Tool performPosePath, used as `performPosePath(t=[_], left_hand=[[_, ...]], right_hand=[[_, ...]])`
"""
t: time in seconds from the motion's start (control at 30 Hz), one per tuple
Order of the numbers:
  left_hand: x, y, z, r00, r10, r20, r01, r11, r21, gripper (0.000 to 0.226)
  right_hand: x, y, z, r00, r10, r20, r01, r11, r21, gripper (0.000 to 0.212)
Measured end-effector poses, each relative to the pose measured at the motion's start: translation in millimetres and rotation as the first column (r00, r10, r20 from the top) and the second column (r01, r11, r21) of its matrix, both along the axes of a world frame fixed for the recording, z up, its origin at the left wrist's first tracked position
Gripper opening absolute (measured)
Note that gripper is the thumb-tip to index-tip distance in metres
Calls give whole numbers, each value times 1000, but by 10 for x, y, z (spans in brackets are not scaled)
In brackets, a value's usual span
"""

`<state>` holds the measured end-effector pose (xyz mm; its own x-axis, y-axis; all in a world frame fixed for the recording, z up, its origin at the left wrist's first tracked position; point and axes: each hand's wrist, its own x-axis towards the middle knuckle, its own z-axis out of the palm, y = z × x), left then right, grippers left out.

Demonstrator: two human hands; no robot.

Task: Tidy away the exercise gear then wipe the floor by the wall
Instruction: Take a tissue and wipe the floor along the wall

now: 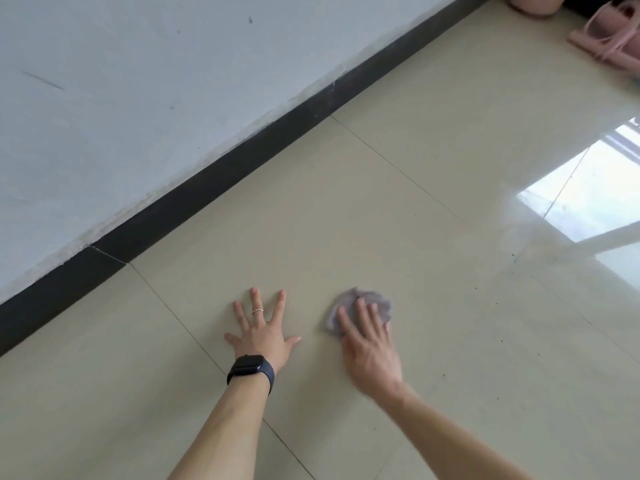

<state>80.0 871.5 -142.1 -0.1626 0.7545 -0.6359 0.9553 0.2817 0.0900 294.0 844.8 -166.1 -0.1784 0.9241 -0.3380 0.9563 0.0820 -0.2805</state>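
My right hand (369, 344) presses flat on a small grey-purple cloth (377, 303) lying on the beige tiled floor (346, 209); the hand is slightly blurred. The cloth shows beyond and beside my fingers. My left hand (259, 329) rests palm down on the floor to the left of the cloth, fingers spread, holding nothing. It wears a ring, and a dark watch sits on the wrist. Pink exercise gear (613, 39) with thin straps lies at the far top right.
A white wall (138, 98) with a black skirting board (207, 188) runs diagonally from lower left to upper right. A pink rounded object (533, 3) sits at the top edge near the skirting. A bright window reflection (581, 192) gleams on the tiles at right.
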Motion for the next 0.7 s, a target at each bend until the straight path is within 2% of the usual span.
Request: performPosePath(t=[0.07,0.17,0.23,0.33,0.43,0.53,0.6,0.67,0.7], left_hand=[[1,2,32,1000,-5,-2,5,1000,-21,91],[22,55,114,1000,-3,-6,2,998,-68,91],[40,130,225,999,-21,-42,15,991,-129,89],[19,323,333,996,-77,-41,67,978,-198,78],[49,605,366,988,-152,-10,146,965,-218,66],[329,820,440,988,-154,-8,151,977,-151,61],[604,898,474,988,-153,13,154,983,-100,63],[893,906,455,988,-145,50,148,988,-50,65],[1031,894,425,988,-142,60,144,989,-23,66]], right_hand=[[-137,-523,63,980,198,26,-197,980,-27,66],[-157,-788,100,956,287,67,-279,955,-105,80],[-50,-632,117,930,354,97,-342,932,-123,76],[122,-444,181,878,478,16,-467,864,-186,66],[268,-404,134,851,523,-37,-524,845,-106,61],[701,-230,45,823,567,-12,-567,823,18,64],[1200,39,20,822,569,29,-570,821,48,64],[1779,422,14,859,508,60,-511,858,49,64],[2055,641,32,901,423,98,-431,899,76,63]])
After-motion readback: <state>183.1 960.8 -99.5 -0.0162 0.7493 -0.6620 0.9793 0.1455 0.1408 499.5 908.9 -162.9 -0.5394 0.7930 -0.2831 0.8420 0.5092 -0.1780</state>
